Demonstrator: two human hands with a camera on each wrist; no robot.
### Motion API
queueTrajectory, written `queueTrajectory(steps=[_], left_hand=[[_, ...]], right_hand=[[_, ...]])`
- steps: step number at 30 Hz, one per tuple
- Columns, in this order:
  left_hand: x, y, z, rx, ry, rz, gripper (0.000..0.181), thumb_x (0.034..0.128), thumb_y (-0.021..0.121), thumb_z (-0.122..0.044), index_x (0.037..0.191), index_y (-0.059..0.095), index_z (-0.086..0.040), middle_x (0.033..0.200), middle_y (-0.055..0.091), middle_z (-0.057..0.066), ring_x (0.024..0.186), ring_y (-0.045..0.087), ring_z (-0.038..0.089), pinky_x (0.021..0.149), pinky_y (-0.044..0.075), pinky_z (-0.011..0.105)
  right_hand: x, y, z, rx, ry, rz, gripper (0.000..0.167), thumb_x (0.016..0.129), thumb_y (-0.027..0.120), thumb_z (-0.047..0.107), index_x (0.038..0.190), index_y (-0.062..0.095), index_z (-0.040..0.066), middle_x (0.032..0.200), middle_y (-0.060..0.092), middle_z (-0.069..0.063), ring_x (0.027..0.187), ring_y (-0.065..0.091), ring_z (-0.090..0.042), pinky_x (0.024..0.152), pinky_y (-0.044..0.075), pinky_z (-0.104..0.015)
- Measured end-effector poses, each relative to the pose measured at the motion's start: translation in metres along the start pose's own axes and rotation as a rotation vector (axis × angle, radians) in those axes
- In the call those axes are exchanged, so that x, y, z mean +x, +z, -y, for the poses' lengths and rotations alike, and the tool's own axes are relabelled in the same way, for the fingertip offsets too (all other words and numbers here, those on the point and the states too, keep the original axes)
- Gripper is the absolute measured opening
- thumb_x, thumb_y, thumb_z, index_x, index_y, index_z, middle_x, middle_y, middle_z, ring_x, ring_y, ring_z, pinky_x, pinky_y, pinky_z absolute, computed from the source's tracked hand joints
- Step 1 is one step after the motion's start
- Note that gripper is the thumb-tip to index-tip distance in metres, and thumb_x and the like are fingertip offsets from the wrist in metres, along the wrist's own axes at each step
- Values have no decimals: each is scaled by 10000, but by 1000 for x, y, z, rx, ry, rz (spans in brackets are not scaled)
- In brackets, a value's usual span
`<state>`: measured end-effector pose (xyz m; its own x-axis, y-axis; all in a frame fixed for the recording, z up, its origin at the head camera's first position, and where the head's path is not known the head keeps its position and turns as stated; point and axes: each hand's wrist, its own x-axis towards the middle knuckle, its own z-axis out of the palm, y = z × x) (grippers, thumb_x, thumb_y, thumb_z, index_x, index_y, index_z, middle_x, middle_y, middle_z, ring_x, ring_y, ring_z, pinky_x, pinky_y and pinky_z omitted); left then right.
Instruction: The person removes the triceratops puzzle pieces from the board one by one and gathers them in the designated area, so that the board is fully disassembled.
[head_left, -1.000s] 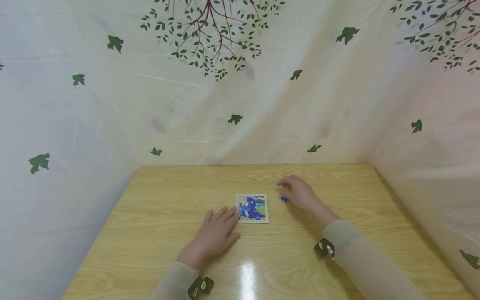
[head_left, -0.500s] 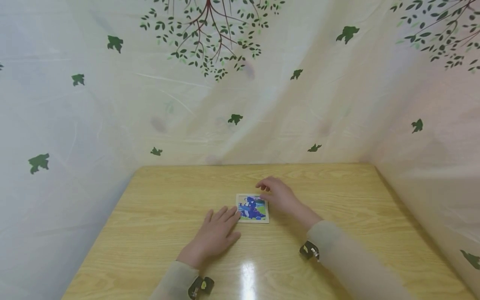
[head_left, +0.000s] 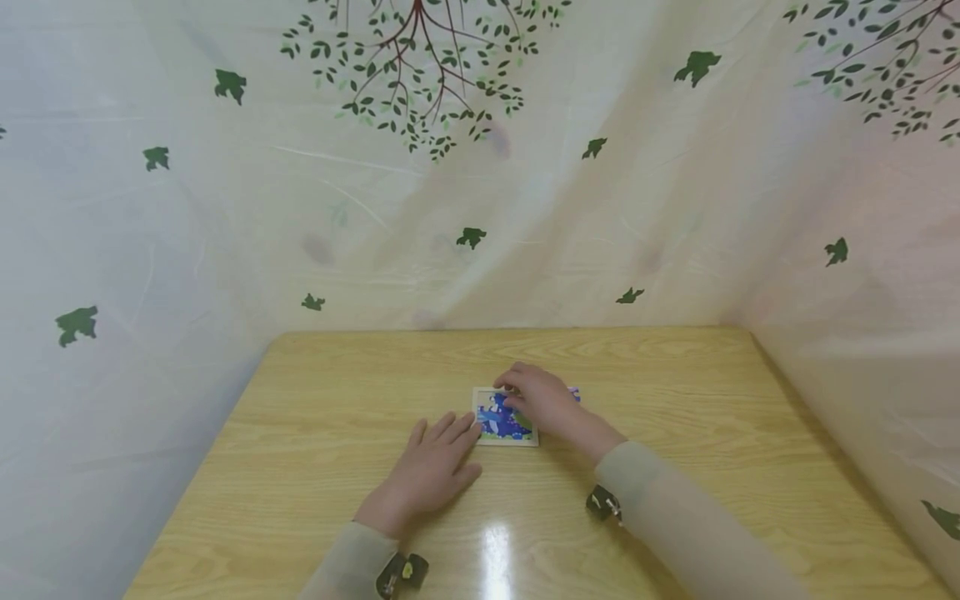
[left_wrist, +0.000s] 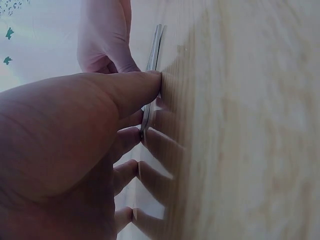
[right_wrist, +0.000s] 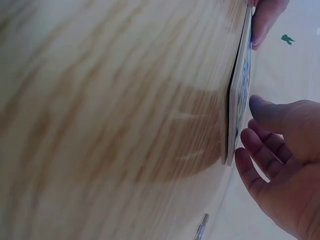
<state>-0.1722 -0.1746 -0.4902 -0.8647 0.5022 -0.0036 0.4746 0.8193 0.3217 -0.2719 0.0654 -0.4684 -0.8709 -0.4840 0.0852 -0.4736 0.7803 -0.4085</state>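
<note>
A square jigsaw puzzle [head_left: 497, 427] with a blue dinosaur in a pale frame lies flat on the table. My left hand [head_left: 429, 471] rests with straight, spread fingers, its fingertips at the frame's left edge. Over the puzzle's upper right part is my right hand [head_left: 546, 400], which hides some of the picture. In the right wrist view that hand [right_wrist: 290, 155] has loosely bent fingers and its thumb near the puzzle surface; no piece shows between them. A loose puzzle piece [head_left: 575, 393], blue and purple, lies right of the frame, partly behind the right hand.
The wooden table [head_left: 337, 400] meets a pale curtain [head_left: 375, 275] with printed leaves at its back, and curtains hang at both sides. Each wrist bears a small black camera [head_left: 603, 502].
My right hand has moved left from beside the loose piece to over the puzzle's upper right area, then slightly further left. The left hand has stayed in place.
</note>
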Motion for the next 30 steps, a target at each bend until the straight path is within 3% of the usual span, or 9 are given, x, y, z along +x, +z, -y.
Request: queueTrajectory(steps=[8,22,30], left_hand=[[1,-2,-2,-7,-1,2,654,1138,590,-427,1696,446,-119,1780,352,102,1644,282,413,1311,119,723],[2,0,1,-4,-2,-1,652,1137,595,-419,1698,445,-123,1780,353,101,1645,282,411,1313,122,720],[0,-2,-1,-9,-7,6,652,1140,593,-416,1701,439,-122,1784,345,100,1649,273,405,1316,116,715]], right_hand=[[1,1,-3,3,3,36,308,1045,784,152,1353,759,154,1230,706,-3,1176,707,-211,1062,592,-432],[8,-4,-10,0,-80,136,308,1058,752,124,1363,752,165,1291,680,-67,1199,671,-268,1096,566,-497],[13,-6,-9,3,-45,203,291,1077,738,164,1365,741,206,1288,663,-60,1211,655,-257,1088,564,-478]])
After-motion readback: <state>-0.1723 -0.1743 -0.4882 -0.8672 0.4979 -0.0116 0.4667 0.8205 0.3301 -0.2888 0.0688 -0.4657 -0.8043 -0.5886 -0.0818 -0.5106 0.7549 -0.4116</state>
